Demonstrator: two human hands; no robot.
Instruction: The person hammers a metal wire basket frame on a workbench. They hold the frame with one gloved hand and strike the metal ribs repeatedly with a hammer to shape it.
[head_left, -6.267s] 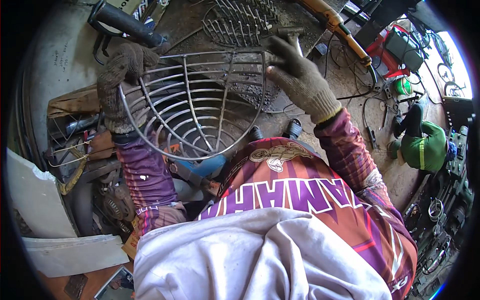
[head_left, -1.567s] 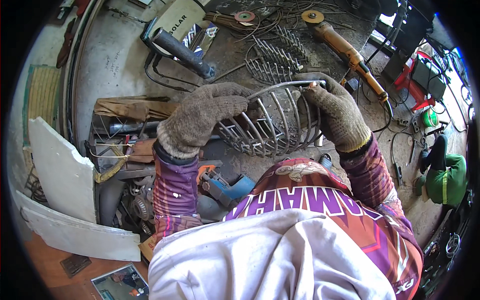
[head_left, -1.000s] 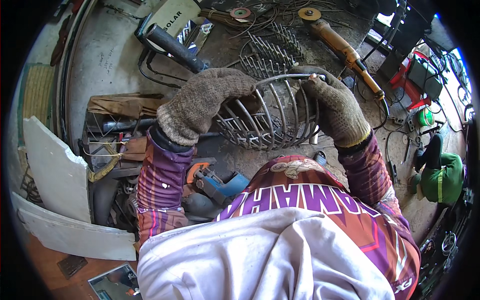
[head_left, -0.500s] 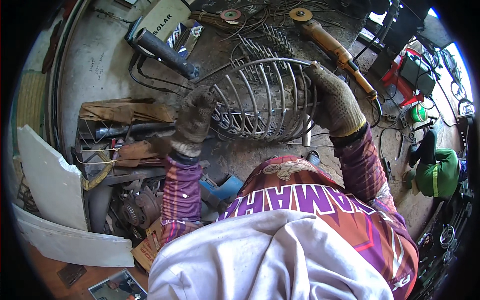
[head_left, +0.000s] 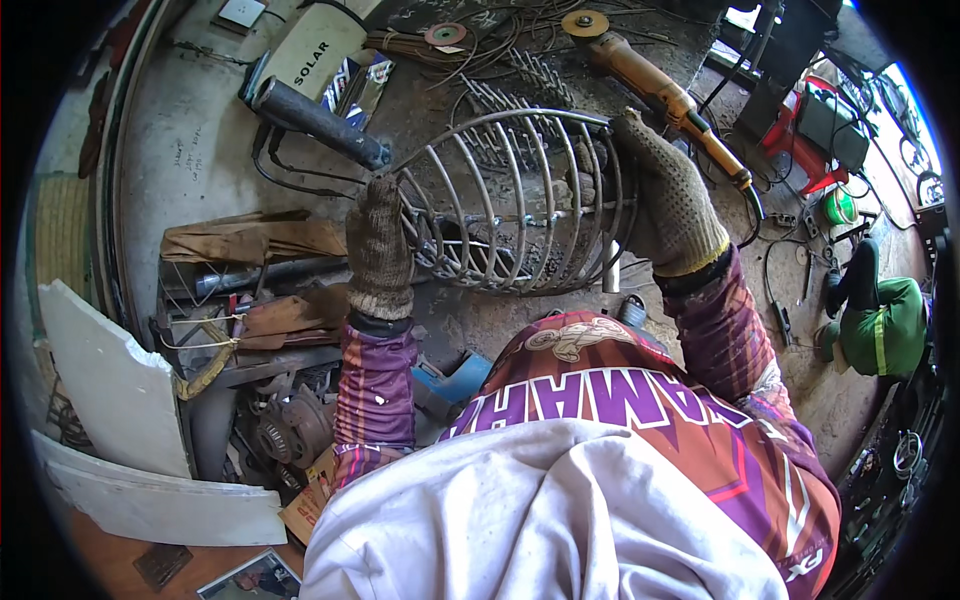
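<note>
Between my two gloved hands is a rounded cage of bent metal rods (head_left: 492, 205), with curved ribs joined to a bowed outer rim. My left hand (head_left: 380, 240), in a dirty knit glove, is closed on the cage's left end. At the opposite end my right hand (head_left: 672, 195), in a dotted work glove, wraps round the rim; its fingertips are partly hidden behind the rods. Beyond the cage lie rows of short metal rods (head_left: 505, 110). An orange angle grinder (head_left: 655, 85) with a worn disc rests past my right hand.
A dark metal pipe (head_left: 315, 120) with black cables lies to the far left. A loose grinding disc (head_left: 445, 35) sits at the back. White broken boards (head_left: 115, 375) lean at left. A person in green (head_left: 885, 325) is at the right, near a red stand (head_left: 800, 150).
The cage has turned a little and its left end has shifted left with my left hand. My left hand looks more upright; the right hand has moved only slightly.
</note>
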